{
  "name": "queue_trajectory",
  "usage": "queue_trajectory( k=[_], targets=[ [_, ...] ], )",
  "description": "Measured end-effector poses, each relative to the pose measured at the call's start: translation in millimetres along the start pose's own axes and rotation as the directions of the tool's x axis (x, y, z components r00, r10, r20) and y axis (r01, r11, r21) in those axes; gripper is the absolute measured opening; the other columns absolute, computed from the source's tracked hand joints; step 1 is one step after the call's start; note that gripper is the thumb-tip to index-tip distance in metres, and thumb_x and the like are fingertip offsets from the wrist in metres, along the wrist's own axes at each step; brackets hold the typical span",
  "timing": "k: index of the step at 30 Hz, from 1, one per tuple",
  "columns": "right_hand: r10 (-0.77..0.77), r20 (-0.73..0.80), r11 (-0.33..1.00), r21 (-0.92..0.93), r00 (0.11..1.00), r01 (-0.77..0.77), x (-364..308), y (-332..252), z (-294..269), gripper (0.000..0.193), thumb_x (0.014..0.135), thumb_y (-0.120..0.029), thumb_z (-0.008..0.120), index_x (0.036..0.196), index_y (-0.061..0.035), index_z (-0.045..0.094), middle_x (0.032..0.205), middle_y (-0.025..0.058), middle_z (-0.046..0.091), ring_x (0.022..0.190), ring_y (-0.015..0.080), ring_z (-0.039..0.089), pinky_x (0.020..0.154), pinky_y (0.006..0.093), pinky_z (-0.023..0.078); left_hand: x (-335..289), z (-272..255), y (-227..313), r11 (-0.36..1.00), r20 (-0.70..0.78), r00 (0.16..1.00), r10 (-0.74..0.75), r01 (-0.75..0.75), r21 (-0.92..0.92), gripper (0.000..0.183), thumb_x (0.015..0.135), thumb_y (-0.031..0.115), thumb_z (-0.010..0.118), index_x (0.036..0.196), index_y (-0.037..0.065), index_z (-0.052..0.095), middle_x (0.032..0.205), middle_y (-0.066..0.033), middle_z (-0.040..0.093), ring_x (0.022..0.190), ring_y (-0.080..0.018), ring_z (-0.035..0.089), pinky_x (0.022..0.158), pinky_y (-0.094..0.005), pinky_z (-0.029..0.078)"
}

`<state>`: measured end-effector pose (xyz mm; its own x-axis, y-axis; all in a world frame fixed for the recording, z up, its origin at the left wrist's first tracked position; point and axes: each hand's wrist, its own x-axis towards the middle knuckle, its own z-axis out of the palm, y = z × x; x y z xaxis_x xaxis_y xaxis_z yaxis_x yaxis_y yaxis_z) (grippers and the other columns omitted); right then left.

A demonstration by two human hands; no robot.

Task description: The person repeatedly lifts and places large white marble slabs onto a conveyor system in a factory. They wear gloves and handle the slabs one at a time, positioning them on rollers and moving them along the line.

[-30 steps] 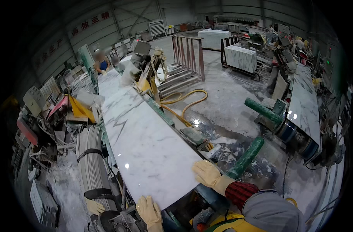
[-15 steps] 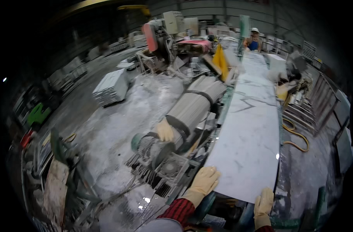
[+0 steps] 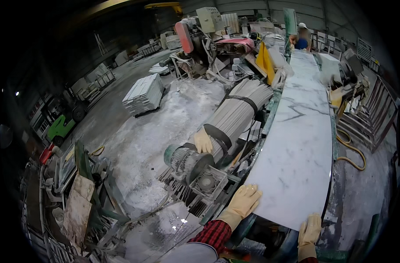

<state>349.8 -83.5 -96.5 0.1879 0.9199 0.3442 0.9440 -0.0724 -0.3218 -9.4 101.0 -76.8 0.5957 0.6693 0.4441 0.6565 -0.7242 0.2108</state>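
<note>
Both gloved hands rest on the near end of a long white marble slab (image 3: 296, 144) that lies flat along the machine bed. The left hand (image 3: 245, 199) lies flat with fingers spread on the slab's near left corner; the right hand (image 3: 309, 228) sits open at its near edge. A spare glove (image 3: 203, 141) rests on the motor (image 3: 187, 162) to the left. A person (image 3: 301, 37) stands at the slab's far end.
</note>
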Motion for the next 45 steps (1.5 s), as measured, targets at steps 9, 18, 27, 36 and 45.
queue_trajectory(
  k=[9,18,27,36,45],
  targets=[
    [-0.064,-0.106,0.998,-0.003,0.992,0.064,-4.6,1.9,0.0,0.039,0.096,-0.012,0.067,0.127,0.0115,0.068,0.138,0.0366,0.065,0.131,0.0573,0.06,0.118,0.0634,0.047,-6.9,2.8,5.2,0.999,0.011,0.999,-0.03,0.029,0.022,0.043,0.106,0.026,0.07,0.146,0.01,0.066,0.152,-0.0199,0.064,0.144,-0.0409,0.059,0.125,-0.0542,0.043],
    [-0.104,-0.111,0.995,-0.009,0.988,0.103,-6.7,3.3,-0.8,0.035,0.098,-0.008,0.064,0.128,0.0089,0.068,0.135,0.0336,0.067,0.128,0.0548,0.062,0.118,0.0628,0.047,-11.9,0.0,6.2,0.999,0.026,1.0,-0.01,0.009,0.037,0.044,0.106,0.025,0.07,0.146,0.009,0.066,0.15,-0.0189,0.062,0.142,-0.0398,0.058,0.124,-0.054,0.043],
    [-0.116,-0.128,0.993,-0.043,0.985,0.112,-17.6,7.7,7.0,0.037,0.1,-0.012,0.062,0.129,0.0098,0.069,0.132,0.034,0.068,0.129,0.0551,0.062,0.12,0.0656,0.045,-15.9,-1.5,7.0,1.0,-0.002,1.0,0.004,-0.004,0.013,0.045,0.105,0.025,0.071,0.147,0.01,0.066,0.151,-0.0193,0.063,0.141,-0.0417,0.059,0.123,-0.0542,0.044],
    [-0.113,-0.152,0.993,-0.038,0.982,0.109,-15.5,-4.4,-0.2,0.031,0.097,-0.01,0.059,0.121,0.009,0.068,0.127,0.0332,0.068,0.121,0.0541,0.063,0.114,0.0639,0.048,-23.2,-5.3,12.4,0.997,0.038,0.999,-0.03,0.027,0.079,0.047,0.105,0.028,0.07,0.149,0.011,0.065,0.153,-0.0165,0.063,0.145,-0.0382,0.057,0.121,-0.0582,0.043],
    [-0.049,-0.119,0.998,-0.033,0.992,0.046,-25.0,-12.0,-6.1,0.033,0.098,-0.007,0.059,0.125,0.0096,0.07,0.133,0.0347,0.069,0.127,0.0556,0.064,0.119,0.0638,0.048,-31.8,-9.2,16.1,0.994,0.085,0.994,-0.066,0.059,0.09,0.045,0.107,0.031,0.068,0.148,0.014,0.064,0.157,-0.0144,0.06,0.15,-0.0348,0.055,0.125,-0.0613,0.039]
  ],
)
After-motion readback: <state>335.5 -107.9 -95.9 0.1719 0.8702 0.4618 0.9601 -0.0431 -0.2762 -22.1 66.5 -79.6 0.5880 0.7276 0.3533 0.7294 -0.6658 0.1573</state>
